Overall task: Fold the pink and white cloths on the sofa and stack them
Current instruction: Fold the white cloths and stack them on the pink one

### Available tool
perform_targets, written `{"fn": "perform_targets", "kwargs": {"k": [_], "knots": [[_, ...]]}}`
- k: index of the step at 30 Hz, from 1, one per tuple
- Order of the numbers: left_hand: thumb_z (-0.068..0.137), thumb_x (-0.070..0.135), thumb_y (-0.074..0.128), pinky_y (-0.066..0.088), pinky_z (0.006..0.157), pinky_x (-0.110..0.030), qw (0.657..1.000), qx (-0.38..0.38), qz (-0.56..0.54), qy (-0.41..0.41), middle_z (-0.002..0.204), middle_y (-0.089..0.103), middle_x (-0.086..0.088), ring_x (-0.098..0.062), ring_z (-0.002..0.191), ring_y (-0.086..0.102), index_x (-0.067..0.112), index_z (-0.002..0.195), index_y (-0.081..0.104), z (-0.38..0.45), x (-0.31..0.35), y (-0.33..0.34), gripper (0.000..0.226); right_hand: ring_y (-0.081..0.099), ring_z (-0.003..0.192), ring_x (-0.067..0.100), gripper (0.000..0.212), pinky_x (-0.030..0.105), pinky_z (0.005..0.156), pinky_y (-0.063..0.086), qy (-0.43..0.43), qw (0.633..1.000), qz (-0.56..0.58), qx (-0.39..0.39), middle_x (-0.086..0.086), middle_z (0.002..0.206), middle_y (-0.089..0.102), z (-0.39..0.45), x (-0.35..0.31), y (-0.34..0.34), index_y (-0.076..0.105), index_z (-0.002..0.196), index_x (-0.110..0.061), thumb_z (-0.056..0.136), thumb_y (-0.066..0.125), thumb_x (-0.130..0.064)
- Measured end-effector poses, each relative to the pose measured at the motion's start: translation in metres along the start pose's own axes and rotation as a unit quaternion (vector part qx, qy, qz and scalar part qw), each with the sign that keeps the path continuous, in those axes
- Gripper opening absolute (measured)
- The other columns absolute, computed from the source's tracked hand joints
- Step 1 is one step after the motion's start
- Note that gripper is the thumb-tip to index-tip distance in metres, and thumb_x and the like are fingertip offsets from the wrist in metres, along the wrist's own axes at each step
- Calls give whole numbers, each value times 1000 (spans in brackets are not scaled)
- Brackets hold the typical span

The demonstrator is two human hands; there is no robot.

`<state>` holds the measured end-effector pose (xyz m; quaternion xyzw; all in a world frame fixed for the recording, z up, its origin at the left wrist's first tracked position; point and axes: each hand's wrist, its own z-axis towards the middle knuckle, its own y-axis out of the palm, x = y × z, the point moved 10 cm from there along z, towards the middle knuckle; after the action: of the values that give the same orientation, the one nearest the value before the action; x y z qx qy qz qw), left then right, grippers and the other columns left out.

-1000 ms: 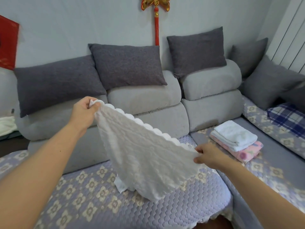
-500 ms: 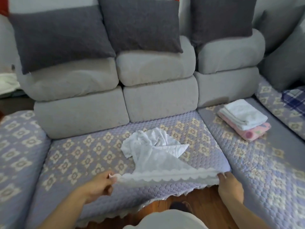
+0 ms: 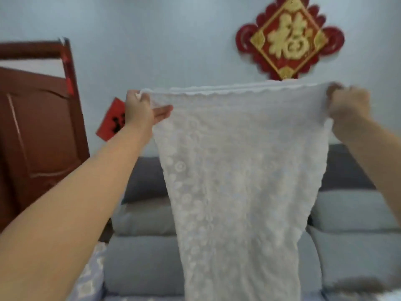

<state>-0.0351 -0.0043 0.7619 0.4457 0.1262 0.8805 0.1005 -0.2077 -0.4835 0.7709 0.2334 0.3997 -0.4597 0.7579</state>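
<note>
Two bare arms reach up from the lower corners of the frame, holding a white lace cloth (image 3: 240, 170) stretched out high in front of the wall. At the far left stands a reddish-brown wooden door (image 3: 36, 131), and just right of it, on the pale wall, a red paper slip (image 3: 111, 120) with black writing hangs at a tilt, partly behind the left wrist. The left hand (image 3: 140, 109) sits left of centre and pinches the cloth's upper left corner, the thumb on top of the scalloped hem and the fingers (image 3: 163, 111) lying straight and pressed together against the fabric. The cloth hangs down the middle of the frame from its taut top edge, narrowing toward the bottom, hiding part of the grey sofa (image 3: 141, 261) behind it; a dark grey cushion (image 3: 143, 177) leans on the sofa back. Above the cloth, upper right of centre, a red and gold knot ornament (image 3: 289, 38) hangs on the wall. At the right, the right hand (image 3: 349, 105) grips the cloth's upper right corner, fingers curled into the bunched fabric, though blur hides their exact lie.
</note>
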Motion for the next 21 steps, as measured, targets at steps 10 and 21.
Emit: {"fn": "perform_targets", "kwargs": {"k": [10,21], "knots": [[104,7,29,60,55,-39,996,78,-8,-53,113,48,-8,-32,65,72,16,125,35,34,52,-29,24,57,87,37,27,35,70,42,-139,971,-191,-43,16,87,60,23,-97,27,66,87,-4,99,48,-22],[106,14,30,62,59,-47,992,82,61,-77,107,51,-5,-35,69,73,14,129,40,26,28,-58,25,66,63,34,24,53,74,61,24,993,-88,-76,16,93,63,-2,-52,60,67,100,-4,100,51,-23]]}}
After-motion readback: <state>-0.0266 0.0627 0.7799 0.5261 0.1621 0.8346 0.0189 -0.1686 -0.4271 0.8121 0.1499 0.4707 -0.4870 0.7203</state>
